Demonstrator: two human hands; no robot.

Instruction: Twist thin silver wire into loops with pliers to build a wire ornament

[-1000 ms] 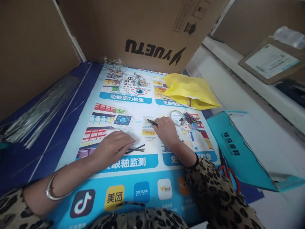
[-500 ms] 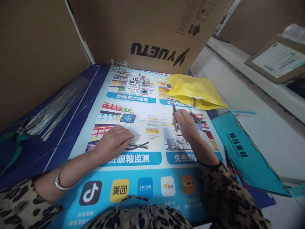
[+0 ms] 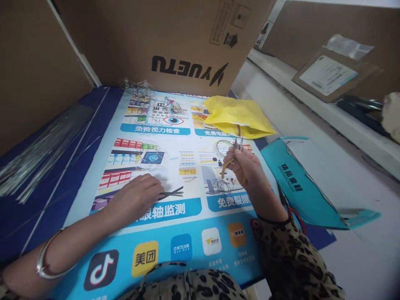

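My right hand [image 3: 245,164] grips small pliers [image 3: 228,166] with yellow handles. Their metal jaws stand apart and point away from me, just in front of the yellow bag's opening. My left hand [image 3: 140,191] lies low on the printed sheet [image 3: 170,173], with its fingers curled together at the near ends of a few thin black strips [image 3: 173,193]. The fingertips are partly hidden. A tangle of thin wire [image 3: 221,186] lies left of my right wrist, and a thin wire ring [image 3: 222,146] shows beside the plier jaws.
The yellow bag [image 3: 239,116] lies at the back right, beside a teal box piece [image 3: 296,179]. Behind stands a large cardboard box [image 3: 175,37]. Silvery wires [image 3: 40,154] lie on the left, and tangled wire scraps [image 3: 137,86] at the back. A packaged parcel [image 3: 331,77] sits on the right ledge.
My right hand has turned, so the pliers' spread handles and parted jaws now show. My left hand has come nearer me, to the black strips. The view has swung rightward.
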